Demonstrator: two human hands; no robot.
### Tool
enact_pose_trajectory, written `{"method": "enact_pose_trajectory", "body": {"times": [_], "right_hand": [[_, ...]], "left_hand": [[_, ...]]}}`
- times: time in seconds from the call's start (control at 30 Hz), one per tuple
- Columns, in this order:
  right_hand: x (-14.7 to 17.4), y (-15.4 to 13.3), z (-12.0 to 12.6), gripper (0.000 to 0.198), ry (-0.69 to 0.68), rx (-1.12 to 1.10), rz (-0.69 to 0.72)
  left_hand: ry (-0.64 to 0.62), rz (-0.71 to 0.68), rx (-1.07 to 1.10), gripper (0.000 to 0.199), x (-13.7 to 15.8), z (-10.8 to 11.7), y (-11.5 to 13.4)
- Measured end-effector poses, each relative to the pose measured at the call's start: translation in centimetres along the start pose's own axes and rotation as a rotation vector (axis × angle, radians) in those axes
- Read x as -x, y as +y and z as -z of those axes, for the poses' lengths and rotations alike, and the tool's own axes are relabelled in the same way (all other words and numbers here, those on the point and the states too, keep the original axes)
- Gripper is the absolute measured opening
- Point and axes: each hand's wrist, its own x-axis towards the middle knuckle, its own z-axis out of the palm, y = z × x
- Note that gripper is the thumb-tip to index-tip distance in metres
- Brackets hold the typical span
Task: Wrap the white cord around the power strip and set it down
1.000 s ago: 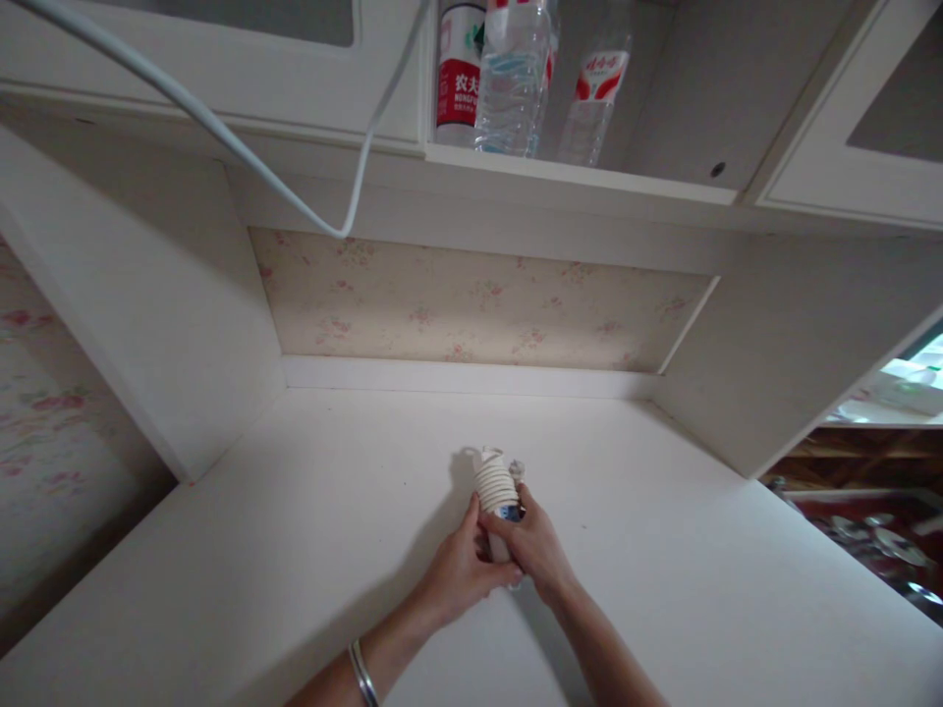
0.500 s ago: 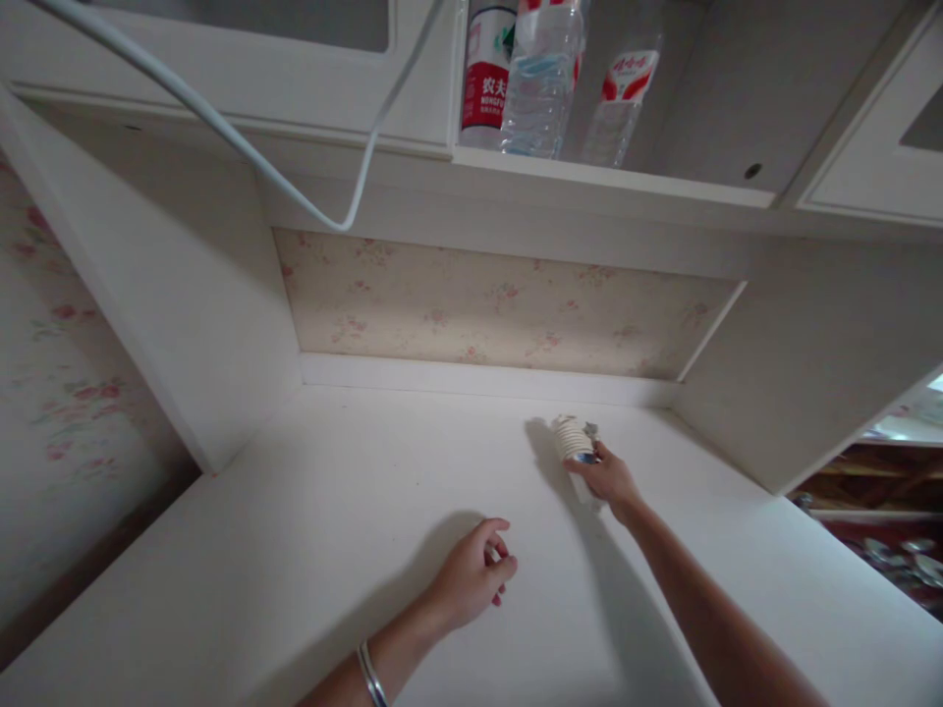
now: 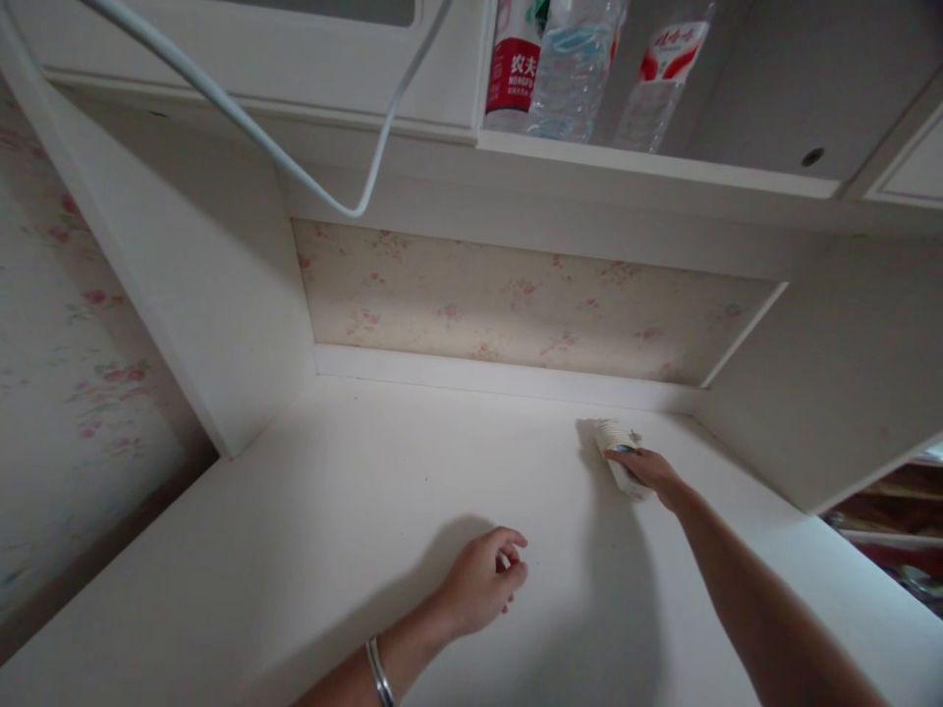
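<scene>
My right hand (image 3: pixel 651 469) is closed around a stack of white paper cups (image 3: pixel 611 435) near the back right of the white countertop (image 3: pixel 368 511). The cups lie on their side, their ribbed rims toward the wall, in what looks like clear wrapping with a bit of blue on it. My fingers cover part of the stack. Lower and nearer the middle, my left hand (image 3: pixel 486 579) hovers over the countertop with loosely curled fingers, a gap between thumb and forefinger, and nothing visible in it. A silver bangle (image 3: pixel 379 672) circles the left wrist.
Above the countertop, an open cabinet shelf (image 3: pixel 655 165) carries several plastic bottles (image 3: pixel 575 83). A white cable (image 3: pixel 287 162) hangs down in front at the upper left. Side panels (image 3: pixel 213 265) stand at both ends, with floral wallpaper (image 3: pixel 457 295) behind.
The right hand and the paper cups have shifted right, and the stack's outer end has turned more toward the right. The left hand keeps its curled pose. The camera view has shifted slightly.
</scene>
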Motion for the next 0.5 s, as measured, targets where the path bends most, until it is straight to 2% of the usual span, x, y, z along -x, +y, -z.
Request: {"method": "enact_pose_trajectory", "body": {"times": [0.13,0.3,0.4,0.5], "right_hand": [[0.6,-0.4,0.0,0.036,-0.088,0.000,-0.034],[1.2,-1.1,0.3,0.051,-0.071,0.028,-0.066],[2.3,-1.7,0.4,0.068,0.068,0.082,-0.032],[4.9,-3.1,-0.4,0.062,0.313,0.071,0.146]], "left_hand": [[-0.008,-0.011,-0.013,0.029,0.2,0.2,0.0],[-0.006,-0.001,-0.024,0.029,0.1,0.2,-0.4],[-0.010,-0.007,-0.016,0.028,-0.1,0.1,-0.6],[-0.001,0.010,0.044,0.029,-0.4,0.1,-0.4]]}}
